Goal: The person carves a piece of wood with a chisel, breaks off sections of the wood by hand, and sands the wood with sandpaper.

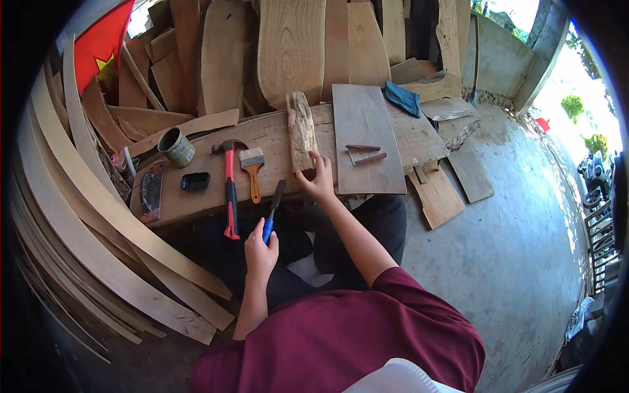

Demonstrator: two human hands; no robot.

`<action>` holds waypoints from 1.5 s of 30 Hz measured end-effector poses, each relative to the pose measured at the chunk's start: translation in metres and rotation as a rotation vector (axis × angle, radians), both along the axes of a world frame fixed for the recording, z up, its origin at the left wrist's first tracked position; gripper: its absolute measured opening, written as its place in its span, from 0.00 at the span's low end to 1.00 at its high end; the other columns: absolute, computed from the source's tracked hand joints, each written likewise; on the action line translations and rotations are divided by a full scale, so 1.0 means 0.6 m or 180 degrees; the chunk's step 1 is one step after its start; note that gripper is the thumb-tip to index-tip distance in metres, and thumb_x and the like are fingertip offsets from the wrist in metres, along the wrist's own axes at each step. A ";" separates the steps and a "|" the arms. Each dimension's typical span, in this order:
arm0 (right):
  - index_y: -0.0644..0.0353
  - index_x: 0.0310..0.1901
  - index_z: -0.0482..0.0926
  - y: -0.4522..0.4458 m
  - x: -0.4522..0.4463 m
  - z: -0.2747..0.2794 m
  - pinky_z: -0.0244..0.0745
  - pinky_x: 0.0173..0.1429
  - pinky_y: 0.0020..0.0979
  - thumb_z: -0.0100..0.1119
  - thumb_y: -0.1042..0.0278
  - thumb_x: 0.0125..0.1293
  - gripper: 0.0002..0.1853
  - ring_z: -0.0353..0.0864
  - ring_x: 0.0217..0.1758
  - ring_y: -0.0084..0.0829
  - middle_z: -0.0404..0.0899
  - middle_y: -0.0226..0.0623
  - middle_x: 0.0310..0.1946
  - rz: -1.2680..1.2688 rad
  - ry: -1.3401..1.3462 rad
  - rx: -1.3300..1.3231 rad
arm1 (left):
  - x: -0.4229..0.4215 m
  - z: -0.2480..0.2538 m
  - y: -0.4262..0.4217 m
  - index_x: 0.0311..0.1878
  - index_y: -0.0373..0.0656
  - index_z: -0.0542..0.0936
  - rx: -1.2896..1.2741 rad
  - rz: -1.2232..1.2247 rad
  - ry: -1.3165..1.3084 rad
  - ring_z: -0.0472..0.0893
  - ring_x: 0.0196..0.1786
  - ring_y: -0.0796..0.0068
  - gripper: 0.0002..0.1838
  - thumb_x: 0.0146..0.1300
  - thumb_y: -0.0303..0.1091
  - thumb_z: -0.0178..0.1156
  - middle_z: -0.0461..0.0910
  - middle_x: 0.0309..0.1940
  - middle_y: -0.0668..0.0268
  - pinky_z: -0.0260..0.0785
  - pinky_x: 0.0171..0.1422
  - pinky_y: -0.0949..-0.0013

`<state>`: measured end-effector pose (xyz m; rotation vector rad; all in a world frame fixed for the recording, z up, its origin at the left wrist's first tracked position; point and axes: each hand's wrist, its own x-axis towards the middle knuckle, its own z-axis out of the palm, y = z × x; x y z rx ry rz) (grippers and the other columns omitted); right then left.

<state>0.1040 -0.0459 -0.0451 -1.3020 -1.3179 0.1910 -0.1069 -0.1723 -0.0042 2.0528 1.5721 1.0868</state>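
Observation:
My left hand (262,252) is closed around the blue handle of a chisel (269,230), whose dark flat blade points up and away toward the bench. With thumb and fingers, my right hand (319,178) grips the near end of a rough, weathered piece of wood (301,131) lying lengthwise on the bench. Left of that wood lie a paintbrush (253,171) with a wooden handle and a hammer (230,187) with a red and black handle. To its right rests a flat grey-brown board (367,137) carrying a small frame-like tool (365,156) with two brown bars.
On the wooden bench (216,147) stand a tin can (177,148), a black object (195,181) and a packaged blade-like item (151,194). A blue cloth (403,99) lies at the back right. Long curved strips (98,190) fill the left; boards (291,49) lean behind.

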 end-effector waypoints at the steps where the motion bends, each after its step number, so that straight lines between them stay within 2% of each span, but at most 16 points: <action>1: 0.59 0.60 0.67 -0.002 -0.003 -0.001 0.66 0.62 0.40 0.72 0.51 0.48 0.40 0.68 0.58 0.48 0.67 0.51 0.54 -0.0108 -0.0241 0.0045 | -0.001 0.000 0.004 0.56 0.34 0.74 0.0005 0.0000 -0.0003 0.80 0.43 0.46 0.21 0.59 0.30 0.60 0.80 0.40 0.45 0.72 0.51 0.56; 2: 0.59 0.60 0.67 -0.002 -0.006 -0.001 0.66 0.62 0.40 0.72 0.51 0.48 0.40 0.68 0.58 0.48 0.67 0.51 0.54 -0.0116 -0.0239 0.0045 | -0.002 0.001 0.008 0.54 0.33 0.75 -0.0024 0.0027 -0.0036 0.81 0.43 0.49 0.20 0.60 0.32 0.61 0.80 0.40 0.45 0.72 0.50 0.58; 4: 0.60 0.62 0.64 -0.004 -0.015 0.003 0.66 0.62 0.42 0.75 0.48 0.43 0.46 0.67 0.59 0.50 0.65 0.52 0.55 -0.0439 -0.0546 -0.0137 | -0.006 0.000 0.017 0.53 0.33 0.76 -0.0067 0.0030 -0.0053 0.82 0.43 0.51 0.19 0.60 0.33 0.61 0.81 0.39 0.45 0.72 0.50 0.61; 7: 0.60 0.62 0.64 0.001 -0.024 0.003 0.66 0.62 0.44 0.76 0.48 0.40 0.48 0.67 0.59 0.50 0.65 0.53 0.55 -0.0628 -0.0469 -0.0206 | -0.010 0.004 0.028 0.51 0.32 0.77 -0.0168 -0.0010 -0.0235 0.82 0.42 0.49 0.19 0.60 0.34 0.62 0.81 0.39 0.46 0.74 0.48 0.59; 12: 0.60 0.62 0.64 0.002 -0.035 0.002 0.66 0.62 0.44 0.75 0.49 0.41 0.47 0.67 0.59 0.52 0.66 0.54 0.55 -0.0796 -0.0562 -0.0280 | -0.007 0.033 0.049 0.48 0.33 0.78 -0.0569 -0.0047 -0.0459 0.83 0.39 0.55 0.16 0.61 0.35 0.62 0.81 0.36 0.49 0.73 0.46 0.63; 24: 0.61 0.63 0.63 -0.002 -0.043 -0.004 0.65 0.64 0.43 0.75 0.52 0.40 0.48 0.66 0.62 0.52 0.66 0.56 0.59 -0.0918 -0.0802 -0.0533 | 0.014 0.050 0.075 0.50 0.32 0.77 -0.0293 -0.0120 -0.0365 0.81 0.41 0.49 0.18 0.62 0.35 0.61 0.80 0.38 0.46 0.73 0.46 0.59; 26: 0.63 0.65 0.61 -0.001 -0.042 -0.006 0.64 0.65 0.44 0.74 0.54 0.40 0.49 0.65 0.63 0.54 0.65 0.60 0.59 -0.0849 -0.0682 -0.0406 | 0.011 0.050 0.078 0.51 0.33 0.77 -0.0201 -0.0137 -0.0364 0.81 0.40 0.49 0.18 0.62 0.35 0.61 0.80 0.37 0.47 0.73 0.46 0.59; 27: 0.63 0.65 0.61 -0.002 -0.042 -0.005 0.65 0.64 0.43 0.75 0.54 0.40 0.50 0.66 0.63 0.54 0.65 0.59 0.59 -0.0859 -0.0718 -0.0441 | 0.011 0.054 0.080 0.51 0.33 0.77 -0.0213 -0.0122 -0.0360 0.81 0.40 0.49 0.18 0.62 0.35 0.61 0.80 0.37 0.47 0.73 0.46 0.59; 29: 0.63 0.65 0.62 -0.005 -0.042 -0.006 0.65 0.64 0.43 0.75 0.54 0.39 0.50 0.66 0.62 0.54 0.65 0.59 0.59 -0.0865 -0.0747 -0.0481 | 0.011 0.064 0.074 0.51 0.32 0.78 -0.0337 -0.0086 -0.0330 0.83 0.40 0.57 0.19 0.61 0.36 0.63 0.82 0.38 0.48 0.73 0.47 0.65; 32: 0.63 0.64 0.63 -0.004 -0.044 -0.003 0.66 0.64 0.43 0.75 0.54 0.39 0.49 0.68 0.61 0.53 0.66 0.58 0.59 -0.0921 -0.0836 -0.0464 | 0.012 0.075 0.072 0.52 0.33 0.78 -0.0452 -0.0079 -0.0328 0.83 0.40 0.59 0.20 0.61 0.36 0.63 0.82 0.37 0.48 0.73 0.46 0.65; 35: 0.62 0.63 0.65 -0.003 -0.045 -0.002 0.68 0.62 0.42 0.74 0.50 0.42 0.47 0.70 0.60 0.50 0.69 0.53 0.58 -0.1033 -0.0991 -0.0433 | 0.012 0.075 0.075 0.53 0.33 0.78 -0.0367 -0.0049 -0.0321 0.83 0.40 0.61 0.20 0.61 0.36 0.63 0.82 0.37 0.49 0.73 0.45 0.66; 39: 0.64 0.63 0.66 -0.002 -0.044 0.000 0.68 0.61 0.43 0.73 0.49 0.43 0.47 0.71 0.59 0.50 0.70 0.53 0.57 -0.1032 -0.1029 -0.0364 | 0.009 0.068 0.083 0.52 0.34 0.78 -0.0239 -0.0066 -0.0475 0.83 0.37 0.56 0.19 0.61 0.35 0.63 0.82 0.35 0.49 0.74 0.42 0.63; 41: 0.64 0.63 0.66 -0.003 -0.043 0.000 0.68 0.61 0.43 0.73 0.49 0.43 0.47 0.71 0.59 0.50 0.70 0.52 0.57 -0.1051 -0.1063 -0.0321 | 0.005 0.067 0.086 0.53 0.35 0.78 -0.0361 -0.0063 -0.0495 0.83 0.37 0.68 0.20 0.61 0.36 0.63 0.83 0.36 0.52 0.73 0.43 0.70; 45: 0.64 0.63 0.66 -0.006 -0.039 0.005 0.66 0.63 0.43 0.74 0.50 0.42 0.47 0.70 0.59 0.51 0.70 0.53 0.57 -0.1071 -0.1266 -0.0322 | 0.000 0.072 0.086 0.53 0.35 0.78 -0.0402 -0.0086 -0.0606 0.83 0.37 0.72 0.20 0.61 0.36 0.63 0.83 0.35 0.53 0.73 0.43 0.72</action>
